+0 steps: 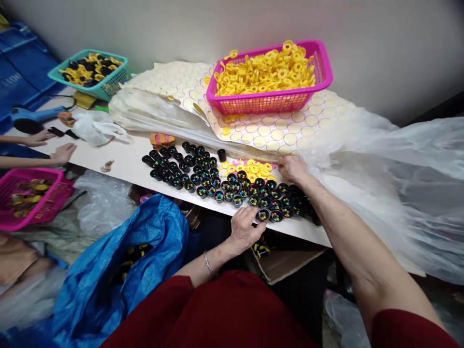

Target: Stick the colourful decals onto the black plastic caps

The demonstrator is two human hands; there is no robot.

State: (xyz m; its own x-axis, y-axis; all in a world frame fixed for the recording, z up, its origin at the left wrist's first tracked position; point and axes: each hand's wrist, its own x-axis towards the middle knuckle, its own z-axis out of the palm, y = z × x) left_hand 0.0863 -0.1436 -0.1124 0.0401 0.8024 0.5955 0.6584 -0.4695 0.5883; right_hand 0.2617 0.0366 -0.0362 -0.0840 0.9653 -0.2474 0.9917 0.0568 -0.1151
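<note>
Many small black cups (195,179) stand close together on the white table, with tiny colourful pieces inside most of them. At the table's front edge my left hand (248,227) has its fingers and thumb around the near side of one black cup (263,215). My right hand (293,169) is beyond the cups, beside a pile of yellow rings (255,169). Its fingers are curled down, and what they hold, if anything, is hidden. My right forearm covers some cups at the right end. Pink bits lie around the yellow rings.
A pink basket (268,100) heaped with yellow rings stands on sheets of round stickers (279,135) at the back. Clear plastic (391,154) covers the right. Another person's hands (63,153) rest at left, near a blue heat gun (32,118). A blue sack (155,232) hangs below.
</note>
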